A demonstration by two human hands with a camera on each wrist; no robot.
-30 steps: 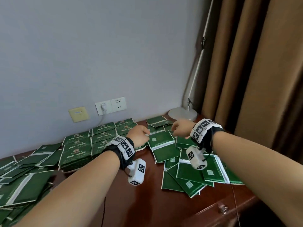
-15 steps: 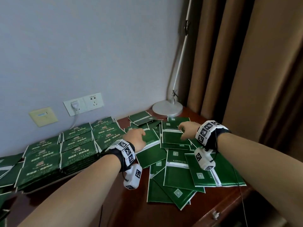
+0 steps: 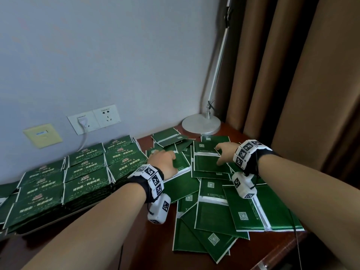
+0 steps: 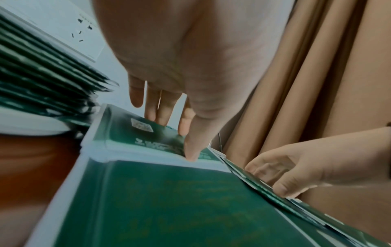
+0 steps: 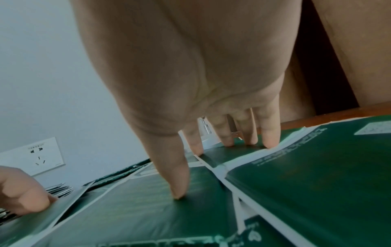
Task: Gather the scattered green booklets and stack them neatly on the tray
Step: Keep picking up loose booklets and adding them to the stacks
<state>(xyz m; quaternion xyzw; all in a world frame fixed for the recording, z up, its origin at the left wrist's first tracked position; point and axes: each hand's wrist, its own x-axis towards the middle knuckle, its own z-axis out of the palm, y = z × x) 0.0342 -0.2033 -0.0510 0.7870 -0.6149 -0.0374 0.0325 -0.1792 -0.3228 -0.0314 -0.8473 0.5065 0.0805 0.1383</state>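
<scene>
Lower left, neat stacks (image 3: 85,172) already fill the tray (image 3: 50,224). Centre frame, the left hand (image 3: 165,162) pinches one booklet (image 3: 183,164) by its far edge, thumb on top, seemingly to lift it. Further right, the right hand (image 3: 226,152) plants straight fingertips on a second booklet (image 3: 208,162), pinning it amid the scattered booklets (image 3: 224,211).

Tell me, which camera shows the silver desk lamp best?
The head view: the desk lamp shows its round base and tall pole. The right wrist view shows only a bit of metal stem behind the right hand; the left wrist view shows nothing clear of it.
</scene>
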